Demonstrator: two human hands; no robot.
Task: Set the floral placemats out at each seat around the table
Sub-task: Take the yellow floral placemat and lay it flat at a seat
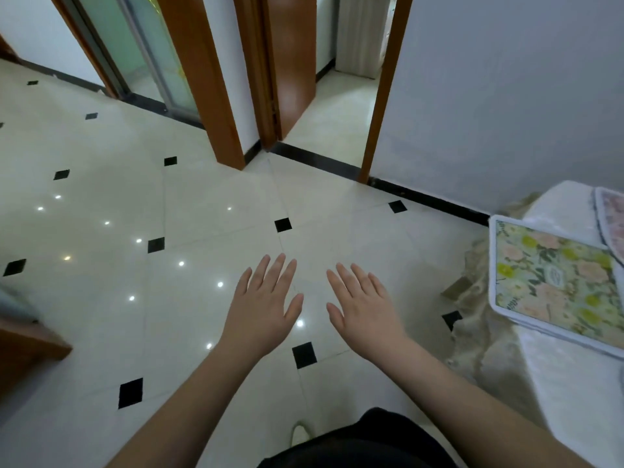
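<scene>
- Rightward, at the frame's edge, a floral placemat point(553, 282) lay flat on the table point(570, 383), which was draped in a pale, textured cloth.
- Its long axis ran from the near right corner of the view toward the far left, so that one short, white-bordered edge faced the wall point(506, 96) and the dark skirting below it.
- Its left corner overhung the table's rim slightly; the printed side, with peach and yellow-green flowers and a small oval medallion at centre, faced up.
- A second placemat point(613, 217), pinker in tone, lay farther back on the same table, cut off by the frame; its near corner appeared to overlap the far corner of the first.
- Left hand point(263, 305): held palm down over the tiled floor point(202, 214), fingers straight and only slightly spread, thumb angled inward; it held nothing and touched nothing.
- Right hand point(364, 309): likewise palm down, fingers extended and loosely fanned, empty, and well apart from the nearer placemat.
- Both hands hovered side by side with a narrow gap between the thumbs, bare forearms reaching in from the lower frame.
- Beyond them stood two wood-framed doorways point(304, 79), with black diamond insets dotting the cream tiles.
</scene>
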